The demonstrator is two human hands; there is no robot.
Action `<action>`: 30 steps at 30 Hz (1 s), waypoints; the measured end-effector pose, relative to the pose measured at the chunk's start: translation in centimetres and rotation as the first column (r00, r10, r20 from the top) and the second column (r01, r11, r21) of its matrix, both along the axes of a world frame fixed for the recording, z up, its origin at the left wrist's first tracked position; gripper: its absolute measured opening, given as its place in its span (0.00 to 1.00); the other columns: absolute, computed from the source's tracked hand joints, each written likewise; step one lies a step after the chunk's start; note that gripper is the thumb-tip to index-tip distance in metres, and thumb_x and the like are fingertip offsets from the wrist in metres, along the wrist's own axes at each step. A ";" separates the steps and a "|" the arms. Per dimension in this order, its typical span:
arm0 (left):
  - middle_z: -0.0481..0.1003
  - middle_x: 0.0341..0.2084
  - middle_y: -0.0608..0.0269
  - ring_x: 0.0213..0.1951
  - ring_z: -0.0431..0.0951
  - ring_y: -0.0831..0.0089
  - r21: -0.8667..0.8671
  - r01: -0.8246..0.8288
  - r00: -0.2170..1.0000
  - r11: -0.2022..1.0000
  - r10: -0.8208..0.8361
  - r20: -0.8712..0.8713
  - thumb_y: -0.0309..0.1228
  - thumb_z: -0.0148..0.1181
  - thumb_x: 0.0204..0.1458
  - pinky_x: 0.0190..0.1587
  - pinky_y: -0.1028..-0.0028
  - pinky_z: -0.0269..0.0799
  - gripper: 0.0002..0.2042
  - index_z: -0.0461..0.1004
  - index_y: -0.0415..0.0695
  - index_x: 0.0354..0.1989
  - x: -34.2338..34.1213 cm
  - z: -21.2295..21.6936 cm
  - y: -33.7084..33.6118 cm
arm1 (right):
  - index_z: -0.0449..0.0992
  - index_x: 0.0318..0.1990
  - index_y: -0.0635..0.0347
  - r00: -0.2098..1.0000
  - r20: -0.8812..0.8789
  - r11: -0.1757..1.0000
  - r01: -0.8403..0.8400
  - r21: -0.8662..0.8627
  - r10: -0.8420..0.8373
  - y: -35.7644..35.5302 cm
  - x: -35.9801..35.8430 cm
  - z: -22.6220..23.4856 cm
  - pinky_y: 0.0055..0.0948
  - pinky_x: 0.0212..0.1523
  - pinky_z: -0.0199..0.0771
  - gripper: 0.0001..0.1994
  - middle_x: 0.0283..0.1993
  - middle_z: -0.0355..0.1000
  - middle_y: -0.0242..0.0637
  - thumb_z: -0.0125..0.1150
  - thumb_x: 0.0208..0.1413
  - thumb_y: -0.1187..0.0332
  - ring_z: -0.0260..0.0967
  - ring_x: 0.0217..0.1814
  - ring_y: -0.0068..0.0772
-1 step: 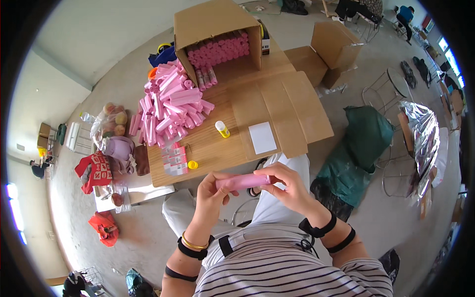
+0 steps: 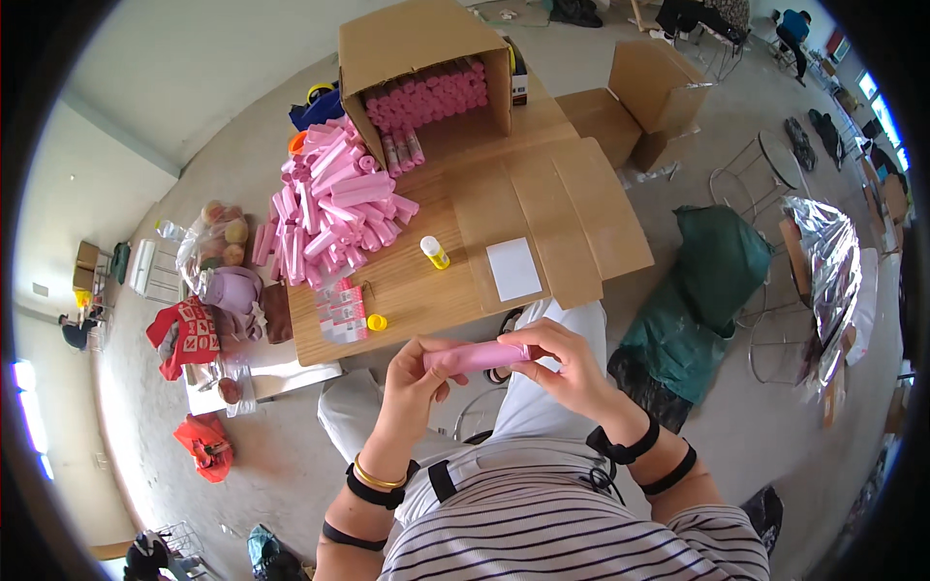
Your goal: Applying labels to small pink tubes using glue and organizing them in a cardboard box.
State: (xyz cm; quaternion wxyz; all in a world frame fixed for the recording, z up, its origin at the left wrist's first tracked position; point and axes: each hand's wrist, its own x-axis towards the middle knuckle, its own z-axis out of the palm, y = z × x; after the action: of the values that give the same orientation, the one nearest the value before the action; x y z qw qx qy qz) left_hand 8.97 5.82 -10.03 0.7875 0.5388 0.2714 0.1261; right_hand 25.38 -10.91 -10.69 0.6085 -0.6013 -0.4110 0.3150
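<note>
Between both hands, above my lap, lies a pink roll (image 2: 475, 357), held roughly level. The fingers of my left hand (image 2: 415, 373) wrap round its left end. My right hand (image 2: 557, 358) pinches its right end between thumb and fingers. On the table in front stands a glue stick (image 2: 435, 253) with a yellow body and no cap on it that I can make out. A yellow cap (image 2: 377, 322) rests by a sheet of small red-and-white labels (image 2: 342, 312). A white paper square (image 2: 513, 270) is on flattened cardboard.
A big heap of pink rolls (image 2: 334, 198) covers the table's left side. Behind it, an open carton (image 2: 421, 44) holds stacked pink rolls. Flattened cardboard (image 2: 581, 218) overhangs the table's right edge. A green sack (image 2: 712, 290) and stools stand right; bags (image 2: 232, 290) crowd the left.
</note>
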 end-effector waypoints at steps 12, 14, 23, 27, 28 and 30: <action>0.76 0.41 0.56 0.35 0.80 0.75 -0.109 0.117 0.986 0.987 -0.129 -0.110 0.26 0.60 0.57 0.23 0.87 0.65 0.13 0.69 0.37 0.49 0.8 -2.6 0.3 | 0.75 0.51 0.64 0.998 0.063 0.998 0.026 -0.055 -0.022 -2.0 1.0 -1.2 0.21 0.41 0.74 0.15 0.43 0.75 0.36 0.61 0.55 0.79 0.74 0.39 0.22; 0.76 0.39 0.59 0.36 0.80 0.75 -0.251 0.146 0.975 0.957 -0.183 -0.128 0.28 0.59 0.57 0.24 0.87 0.65 0.14 0.70 0.38 0.50 1.0 -3.6 0.5 | 0.76 0.50 0.64 0.977 0.213 0.999 0.025 -0.031 -0.017 -2.4 1.3 -1.7 0.22 0.41 0.75 0.14 0.43 0.76 0.36 0.61 0.56 0.78 0.75 0.39 0.23; 0.74 0.42 0.70 0.46 0.74 0.76 0.008 0.183 0.925 0.983 -0.169 -0.339 0.35 0.58 0.57 0.41 0.75 0.69 0.17 0.70 0.43 0.53 8.0 -11.5 2.1 | 0.75 0.50 0.66 0.620 -0.582 0.835 0.506 -0.217 -0.527 -5.2 6.9 -10.7 0.23 0.43 0.77 0.14 0.40 0.77 0.38 0.61 0.59 0.70 0.76 0.38 0.27; 0.75 0.41 0.71 0.43 0.72 0.77 -0.063 0.072 0.882 0.995 -0.094 -0.461 0.36 0.59 0.55 0.43 0.71 0.66 0.15 0.73 0.47 0.49 10.9 -13.5 2.5 | 0.74 0.52 0.64 0.496 -0.699 0.809 0.552 -0.204 -0.515 -4.3 9.1 -11.8 0.25 0.47 0.77 0.15 0.42 0.77 0.39 0.62 0.58 0.69 0.76 0.41 0.27; 0.75 0.40 0.71 0.42 0.72 0.77 -0.119 0.061 0.865 0.991 -0.112 -0.489 0.36 0.59 0.54 0.43 0.70 0.65 0.14 0.73 0.48 0.48 11.5 -13.5 2.3 | 0.74 0.52 0.64 0.496 -0.713 0.815 0.549 -0.183 -0.495 -3.6 9.4 -11.8 0.26 0.49 0.76 0.15 0.43 0.77 0.39 0.62 0.58 0.69 0.76 0.42 0.27; 0.75 0.35 0.73 0.40 0.71 0.78 -0.155 0.001 0.856 0.988 -0.081 -0.511 0.36 0.58 0.52 0.43 0.70 0.65 0.10 0.75 0.50 0.41 12.4 -13.4 1.8 | 0.74 0.52 0.63 0.503 -0.749 0.846 0.513 -0.142 -0.431 -1.8 10.2 -12.0 0.26 0.50 0.75 0.16 0.44 0.76 0.39 0.63 0.58 0.69 0.75 0.44 0.27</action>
State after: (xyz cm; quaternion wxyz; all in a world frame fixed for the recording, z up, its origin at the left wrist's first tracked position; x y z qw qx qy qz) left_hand 21.36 7.64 -23.46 0.7267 0.4978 0.4696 -0.0603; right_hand 35.60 -12.67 -22.70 0.8137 -0.4710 0.0469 0.3373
